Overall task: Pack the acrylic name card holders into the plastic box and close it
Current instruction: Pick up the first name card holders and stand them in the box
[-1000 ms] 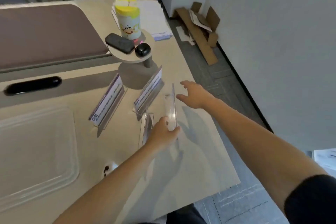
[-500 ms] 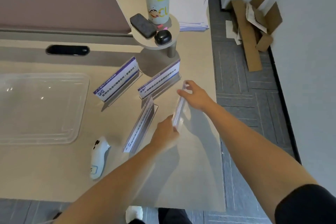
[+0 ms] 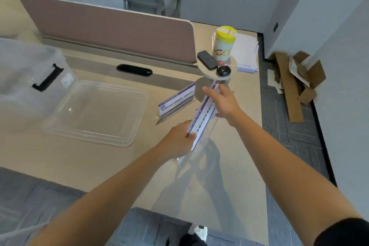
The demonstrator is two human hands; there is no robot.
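Head view: both hands are up on one acrylic name card holder, lifted clear of the beige desk. The left hand pinches its near end, the right hand clasps the far end, fingers curled round the clear edge. At nine o'clock from them lies the clear, flat lid, rounded corners, glossy. Further out at ten o'clock stands the frosted plastic box with its black latch. A second holder stands on the desk just left of the held one, white card with a purple band. At twelve o'clock, a small round shelf carries a yellow-lidded cup, a dark phone and a black pebble-shaped case. Cardboard scraps lie on the floor at two o'clock.
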